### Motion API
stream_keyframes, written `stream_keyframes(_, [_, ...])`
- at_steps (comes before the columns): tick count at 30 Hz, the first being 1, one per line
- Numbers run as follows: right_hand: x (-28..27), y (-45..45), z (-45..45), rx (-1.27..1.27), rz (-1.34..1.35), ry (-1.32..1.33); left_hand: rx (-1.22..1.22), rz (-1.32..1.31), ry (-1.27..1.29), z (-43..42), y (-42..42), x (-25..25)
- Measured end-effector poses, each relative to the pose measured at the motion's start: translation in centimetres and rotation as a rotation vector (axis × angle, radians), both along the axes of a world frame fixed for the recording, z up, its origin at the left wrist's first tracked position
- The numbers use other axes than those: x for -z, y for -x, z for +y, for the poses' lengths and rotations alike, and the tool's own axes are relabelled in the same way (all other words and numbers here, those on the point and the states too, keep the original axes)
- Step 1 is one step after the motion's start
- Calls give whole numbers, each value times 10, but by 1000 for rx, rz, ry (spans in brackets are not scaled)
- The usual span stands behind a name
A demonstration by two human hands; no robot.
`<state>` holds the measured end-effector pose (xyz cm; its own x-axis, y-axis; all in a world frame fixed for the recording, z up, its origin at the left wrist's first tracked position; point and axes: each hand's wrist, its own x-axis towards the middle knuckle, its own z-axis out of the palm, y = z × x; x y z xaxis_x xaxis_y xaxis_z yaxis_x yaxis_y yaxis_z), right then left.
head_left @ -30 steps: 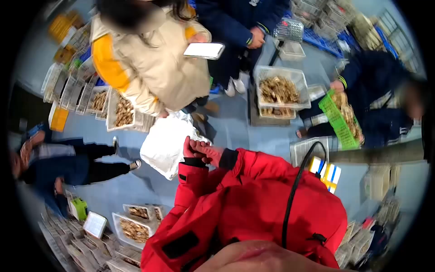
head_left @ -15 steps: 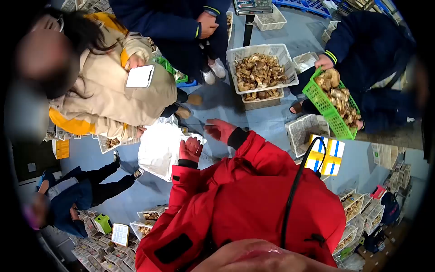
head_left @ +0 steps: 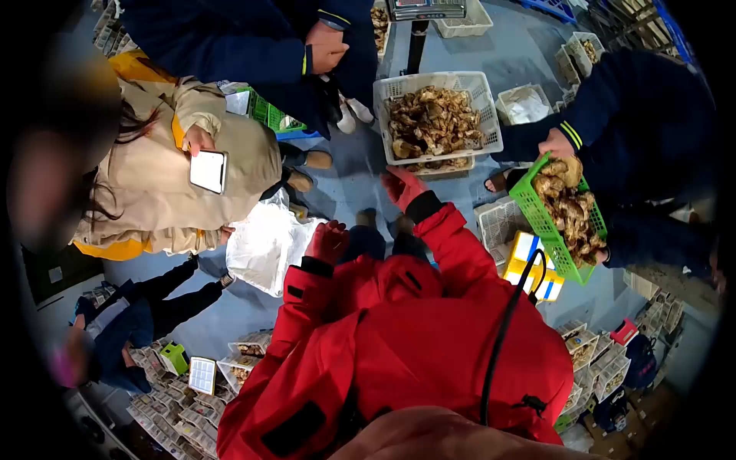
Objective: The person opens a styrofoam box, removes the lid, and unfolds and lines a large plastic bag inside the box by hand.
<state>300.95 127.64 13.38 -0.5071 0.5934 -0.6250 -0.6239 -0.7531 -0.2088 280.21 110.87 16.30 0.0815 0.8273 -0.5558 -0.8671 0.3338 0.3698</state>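
My right hand (head_left: pixel 402 186) reaches out with its fingers apart, close to the lower left corner of a white plastic basket (head_left: pixel 491 103) heaped with brown mushrooms (head_left: pixel 435 119). Whether its fingertips touch the basket, I cannot tell. Another basket with mushrooms sits under this one, mostly hidden. My left hand (head_left: pixel 328 242) is held in front of my body, fingers loosely bent, with nothing visible in it. To its left lies a bright white plastic sheet or bag (head_left: pixel 264 249). Both of my arms are in red sleeves with black cuffs.
At right, a co-worker holds a tilted green basket (head_left: pixel 540 211) of mushrooms. A person in a beige coat holds a phone (head_left: pixel 208 171); another stands with hands together. A scale (head_left: pixel 425 9) rises behind the basket. White crate (head_left: pixel 498 222) and yellow-white boxes (head_left: pixel 525 264) are beside my right arm.
My right hand has moved forward to the edge of the white basket. My left hand has drawn its fingers in slightly. The co-worker's green basket has shifted a little toward me.
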Motion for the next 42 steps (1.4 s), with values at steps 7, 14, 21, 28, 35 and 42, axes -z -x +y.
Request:
stream_keyframes(7, [15,0,58,248,-88,-13,147,-21,-3,75,62,22])
stream_keyframes(14, [-15,-1,138,253,51,-258,102,167,7,166,70,-62])
stream_keyframes(21, [-17,17,199,202,599,-168,122,90,-74,199,68,-52])
stream_keyframes(28, [-43,30,287,201,-134,-678,141,129,-39,231,91,-11])
stream_keyframes(35, [-168,18,449,356,-269,-623,127,183,92,257,79,-23])
stream_keyframes(42, [-140,-8,526,342,-468,-763,54,176,176,260,71,-15])
